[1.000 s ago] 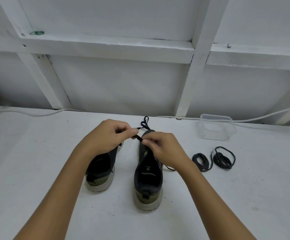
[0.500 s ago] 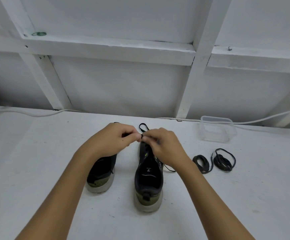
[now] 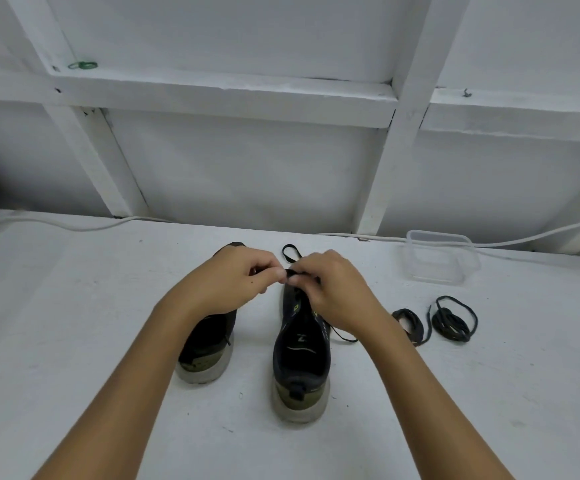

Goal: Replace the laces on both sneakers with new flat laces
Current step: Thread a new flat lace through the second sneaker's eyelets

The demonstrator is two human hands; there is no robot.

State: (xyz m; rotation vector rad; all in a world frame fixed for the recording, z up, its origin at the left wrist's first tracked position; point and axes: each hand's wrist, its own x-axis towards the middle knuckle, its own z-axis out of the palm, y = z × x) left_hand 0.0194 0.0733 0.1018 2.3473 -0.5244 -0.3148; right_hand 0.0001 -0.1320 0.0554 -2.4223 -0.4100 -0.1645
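Black flat lace [image 3: 290,253] sits over the toe end of the right sneaker [image 3: 301,355], pinched between both hands right where the fingertips meet. One loop of it pokes out on the far side of the knuckles, above the shoe; a loose tail [image 3: 342,336] trails off the shoe's right side onto the table [image 3: 74,341]. Left hand [image 3: 228,284] has its fingers curled, thumb and forefinger nipping the lace end. Right hand [image 3: 330,292] does the same from the other side, fingers [image 3: 293,279] bunched tight on the lace. So the lace lies between the two pinches, touching both, not draped over a palm. Likely a threading or pull-through step at the lower eyelets; the eyelets themselves are hidden under the hands.

Right sneaker stands heel toward the viewer, opening up, which keeps the eyelet row facing the hands. Left sneaker [image 3: 209,348] waits just beside it on the left, partly under the left forearm; its lacing is hidden.

Two coiled dark laces [image 3: 409,323] [image 3: 453,318] lie near each other to the right, well apart from the shoes, parked out of the work area; old or new, can't tell. Clear plastic container [image 3: 440,256] sits farther back right, near the wall.
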